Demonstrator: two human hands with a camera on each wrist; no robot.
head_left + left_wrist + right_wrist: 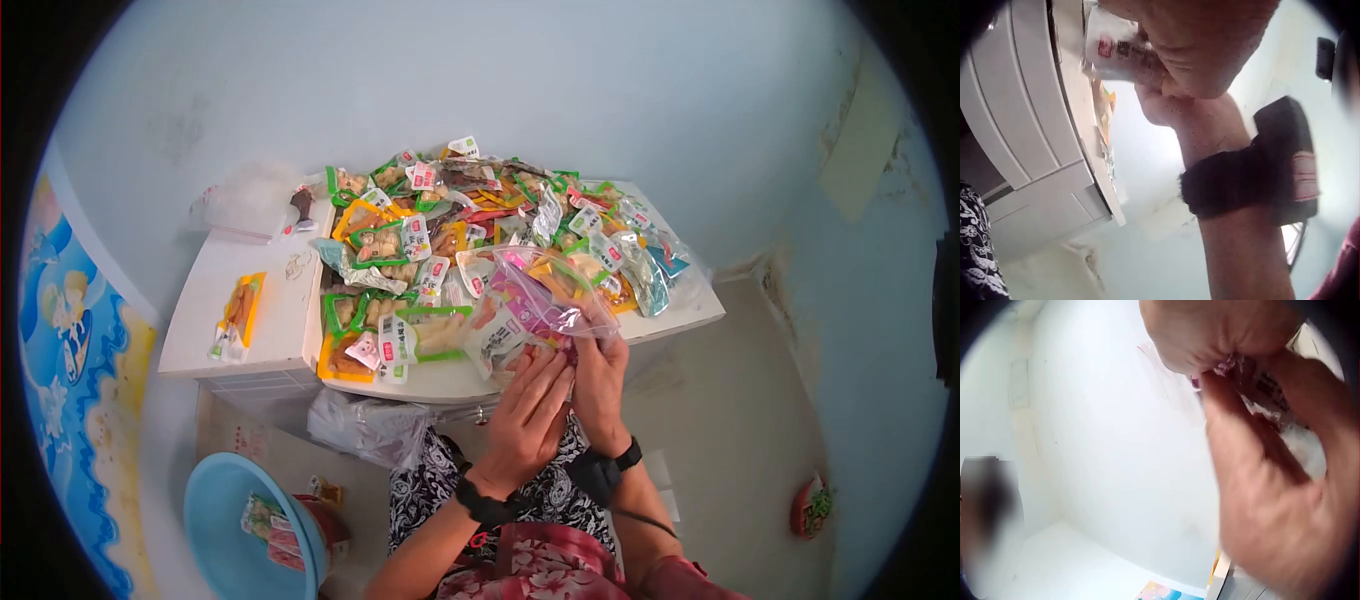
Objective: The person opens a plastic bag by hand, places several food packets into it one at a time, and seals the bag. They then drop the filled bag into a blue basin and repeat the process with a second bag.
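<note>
A clear plastic bag with purple and pink print [545,300] is held at the table's front edge, white-labelled packets showing through it. My left hand [525,420] grips its lower left side with thumb and fingers. On the right side, my right hand [600,390] pinches the bag close beside the left fingers. In the left wrist view, a white packet [1116,53] with a red mark shows beyond the left hand. The right wrist view shows the left thumb and fingers [1241,456] around the crinkled plastic, partly hidden by the right hand [1222,331].
A heap of snack packets [400,240] covers much of the white table [440,385]. One orange-edged packet [240,310] lies apart at left, near clear plastic bags [245,205]. More plastic [370,425] hangs below the front edge. A blue basin [215,510] stands on the floor.
</note>
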